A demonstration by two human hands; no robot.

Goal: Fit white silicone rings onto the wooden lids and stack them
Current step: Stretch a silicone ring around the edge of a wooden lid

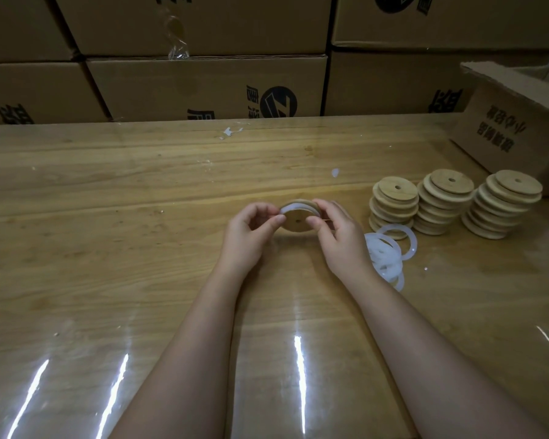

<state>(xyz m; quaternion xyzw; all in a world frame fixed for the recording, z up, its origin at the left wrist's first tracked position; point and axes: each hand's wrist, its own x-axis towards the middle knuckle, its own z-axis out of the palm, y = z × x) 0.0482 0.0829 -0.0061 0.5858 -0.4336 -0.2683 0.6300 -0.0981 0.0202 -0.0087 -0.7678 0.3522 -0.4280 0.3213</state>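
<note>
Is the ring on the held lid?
Partly on: white ring hugs the lid's upper edge, left hand and right hand pinching it. Full seating: cannot tell.

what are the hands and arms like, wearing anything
Left hand and right hand are bare: no gloves, rings or watch visible. Left forearm and right forearm are bare too, with no sleeve, band or marking showing down to the picture's lower edge.
</note>
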